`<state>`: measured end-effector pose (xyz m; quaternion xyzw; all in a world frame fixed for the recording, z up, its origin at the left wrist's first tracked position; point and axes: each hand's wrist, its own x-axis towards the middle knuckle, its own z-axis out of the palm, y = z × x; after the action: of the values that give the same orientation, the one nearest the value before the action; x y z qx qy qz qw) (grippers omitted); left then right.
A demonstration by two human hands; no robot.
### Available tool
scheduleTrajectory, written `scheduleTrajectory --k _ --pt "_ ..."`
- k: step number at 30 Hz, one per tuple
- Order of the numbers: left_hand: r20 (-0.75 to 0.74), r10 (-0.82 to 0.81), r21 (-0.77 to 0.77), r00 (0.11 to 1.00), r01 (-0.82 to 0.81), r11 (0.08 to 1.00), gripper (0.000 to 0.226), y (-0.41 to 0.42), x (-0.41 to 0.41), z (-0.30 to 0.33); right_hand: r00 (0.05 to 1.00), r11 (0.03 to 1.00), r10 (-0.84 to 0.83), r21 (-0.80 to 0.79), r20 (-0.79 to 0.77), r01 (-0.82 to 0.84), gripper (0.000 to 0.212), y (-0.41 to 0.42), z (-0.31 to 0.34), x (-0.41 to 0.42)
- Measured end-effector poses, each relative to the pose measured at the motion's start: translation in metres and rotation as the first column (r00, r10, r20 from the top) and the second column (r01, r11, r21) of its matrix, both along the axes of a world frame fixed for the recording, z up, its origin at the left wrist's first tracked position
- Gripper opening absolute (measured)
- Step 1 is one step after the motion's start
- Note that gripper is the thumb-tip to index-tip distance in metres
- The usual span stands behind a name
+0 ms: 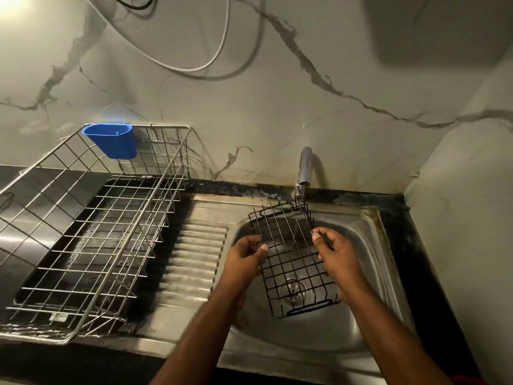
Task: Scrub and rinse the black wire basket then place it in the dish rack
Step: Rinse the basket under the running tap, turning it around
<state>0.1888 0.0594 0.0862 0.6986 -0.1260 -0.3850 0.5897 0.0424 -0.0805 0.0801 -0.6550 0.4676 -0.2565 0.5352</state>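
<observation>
Black wire basket [291,257]: held above the sink bowl, tilted, its far end up under the tap and its near end lower over the drain; the grid faces the camera.
Left hand [247,252]: fingers curled around the basket's left edge, thumb pinching the wire from the front.
Right hand [334,252]: grips the basket's right edge – thumb on the front, fingers wrapped behind the wire.
Sink [369,245]: steel, 1 bowl, with a ribbed draining board on its left; the drain [292,290] shows through the basket's mesh.
Tap [303,169]: chrome, at the back of the bowl, its spout just above the basket's far end; whether water runs cannot be told.
Dish rack [91,232]: silver wire, standing left of the sink on a dark tray – well apart from the basket.
Blue cup [112,140]: plastic, hooked on the rack's far rim.
Wall [277,93]: pale marble-look panels with grey veins, a white cable [222,48] looping across the top.
</observation>
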Motion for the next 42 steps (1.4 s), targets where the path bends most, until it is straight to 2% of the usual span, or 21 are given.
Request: scheduleTrajectory --k 4,7,12,17,31,42 --pt "0.09 -0.104 0.035 0.991 0.101 0.994 0.02 -0.012 -0.002 -0.001 0.999 0.999 -0.036 0.02 -0.021 0.036 0.026 -0.004 -0.003 0.0" --pt "0.114 -0.133 0.033 0.985 0.13 0.991 0.036 -0.02 -0.002 0.0 0.997 0.996 -0.075 0.039 0.01 0.075 0.027 -0.01 -0.003 -0.001" --pt "0.11 -0.189 0.001 0.976 0.19 0.982 0.04 -0.04 0.002 0.009 0.988 0.986 -0.15 0.083 0.035 0.147 0.025 -0.024 0.001 -0.001" --pt "0.099 -0.181 -0.048 0.978 0.187 0.981 0.037 -0.056 0.006 0.014 0.982 0.981 -0.179 0.092 0.057 0.173 0.026 -0.035 -0.001 -0.002" --pt "0.091 -0.15 -0.047 0.984 0.155 0.987 0.019 -0.057 0.0 0.011 0.972 0.972 -0.228 0.08 0.059 0.223 0.029 -0.032 -0.003 -0.014" --pt "0.077 -0.155 -0.052 0.985 0.159 0.986 0.018 -0.049 -0.015 0.022 0.965 0.966 -0.258 0.05 0.049 0.255 0.029 -0.022 0.008 -0.028"
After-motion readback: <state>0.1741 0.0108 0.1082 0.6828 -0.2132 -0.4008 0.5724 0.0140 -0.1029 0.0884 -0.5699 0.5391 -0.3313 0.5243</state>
